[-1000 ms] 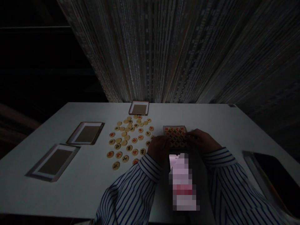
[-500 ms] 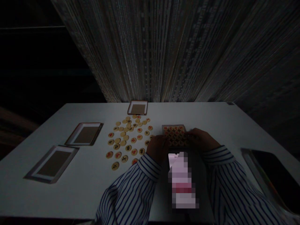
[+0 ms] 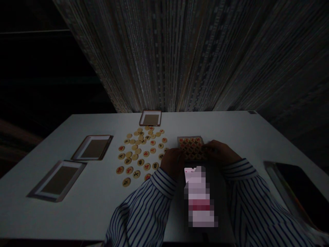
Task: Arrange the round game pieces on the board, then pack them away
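Note:
A small box of round wooden Chinese chess pieces lies on the table, the pieces set in close rows with red characters on the far ones. My left hand is closed at its near left side, fingers bent against the edge. On the opposite side my right hand pinches the box's right edge between thumb and fingers. Dim light darkens the fingertips of both hands. Left of the box, several loose Chinese chess pieces are scattered, some face up with red or black characters, others blank side up.
Three shallow boxes stand around the loose pieces: one at the back, one at left, one nearer. A lit phone lies between my forearms, its screen partly pixelated. A dark flat object lies at right. A string curtain hangs behind the table.
Almost nothing differs. The view has shifted slightly, and both hands stay at the sides of the box.

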Motion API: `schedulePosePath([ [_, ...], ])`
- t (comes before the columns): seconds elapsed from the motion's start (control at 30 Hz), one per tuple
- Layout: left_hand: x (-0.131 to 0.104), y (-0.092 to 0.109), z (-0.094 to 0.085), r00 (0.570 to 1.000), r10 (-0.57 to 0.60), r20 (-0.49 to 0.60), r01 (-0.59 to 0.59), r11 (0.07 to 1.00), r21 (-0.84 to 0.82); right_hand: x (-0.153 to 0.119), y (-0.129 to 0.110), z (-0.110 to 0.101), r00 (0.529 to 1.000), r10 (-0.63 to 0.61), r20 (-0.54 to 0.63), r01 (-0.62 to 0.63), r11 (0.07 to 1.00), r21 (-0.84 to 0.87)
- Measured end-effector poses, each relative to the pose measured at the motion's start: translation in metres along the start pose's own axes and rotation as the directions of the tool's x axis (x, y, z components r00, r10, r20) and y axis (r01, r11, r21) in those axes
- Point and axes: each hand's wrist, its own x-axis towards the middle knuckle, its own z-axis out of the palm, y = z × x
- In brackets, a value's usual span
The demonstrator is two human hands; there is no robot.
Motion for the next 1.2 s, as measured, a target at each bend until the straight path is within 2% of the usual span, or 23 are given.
schedulePosePath([
  [0.17, -0.001, 0.001, -0.001, 0.999, -0.039, 0.03, 0.039, 0.999, -0.02, 0.0, 0.0, 0.0, 1.0, 0.011, -0.008, -0.011, 1.0, -0.003],
  [0.3, -0.001, 0.001, 0.0, 1.0, -0.022, -0.001, 0.022, 1.0, -0.021, -0.001, 0.0, 0.002, 1.0, 0.021, -0.003, -0.021, 1.0, -0.007],
  [0.53, 0.0, 0.0, 0.0, 0.999, -0.032, 0.006, 0.032, 0.999, -0.019, -0.004, -0.002, -0.003, 0.999, 0.037, -0.025, -0.037, 0.999, 0.004],
  [0.73, -0.002, -0.002, -0.001, 0.999, -0.036, 0.011, 0.036, 0.999, -0.023, -0.011, -0.011, -0.013, 0.999, 0.033, 0.026, -0.034, 0.998, 0.047],
  [1.2, -0.002, -0.002, -0.002, 0.999, -0.028, 0.025, 0.028, 1.0, 0.012, -0.013, -0.015, -0.014, 0.992, 0.086, 0.093, -0.09, 0.995, 0.039],
])
